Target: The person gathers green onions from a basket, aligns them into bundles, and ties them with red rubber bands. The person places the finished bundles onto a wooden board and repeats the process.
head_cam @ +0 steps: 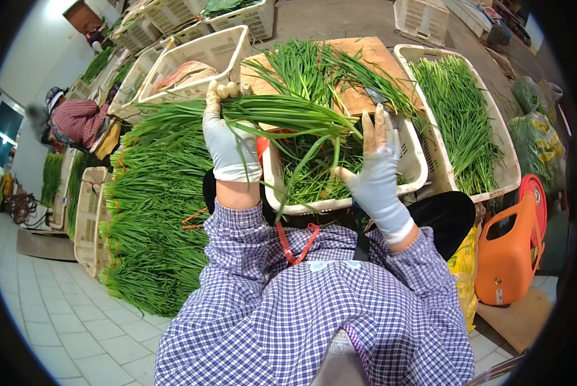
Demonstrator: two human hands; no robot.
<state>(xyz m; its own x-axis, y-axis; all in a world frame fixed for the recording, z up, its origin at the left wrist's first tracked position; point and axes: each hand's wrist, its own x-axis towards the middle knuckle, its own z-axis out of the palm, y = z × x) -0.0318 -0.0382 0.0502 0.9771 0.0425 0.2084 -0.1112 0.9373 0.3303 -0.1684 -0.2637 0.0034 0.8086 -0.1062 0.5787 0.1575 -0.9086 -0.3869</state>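
My left hand (231, 137), in a pale glove with worn fingertips, grips a loose bunch of garlic chives (288, 110) by its leafy part. The bunch lies sideways above a white plastic crate (312, 208) that holds loose green leaf scraps (312, 186). Beside the stem ends is my right hand (381, 169), also gloved, fingers spread and apparently holding nothing. A few bent leaves droop from the bunch between the hands. Beyond it, more chives (300, 67) lie on a wooden board (365, 46). A grey-blue flat thing (376, 95) there is partly covered by leaves.
Tied chive bunches (158, 217) are piled at my left. A crate (515, 186) of chives stands at right, near an orange plastic object (500, 260). Another crate (242, 36) holds a brownish sack-like thing. A person (78, 120) sits at far left among crates.
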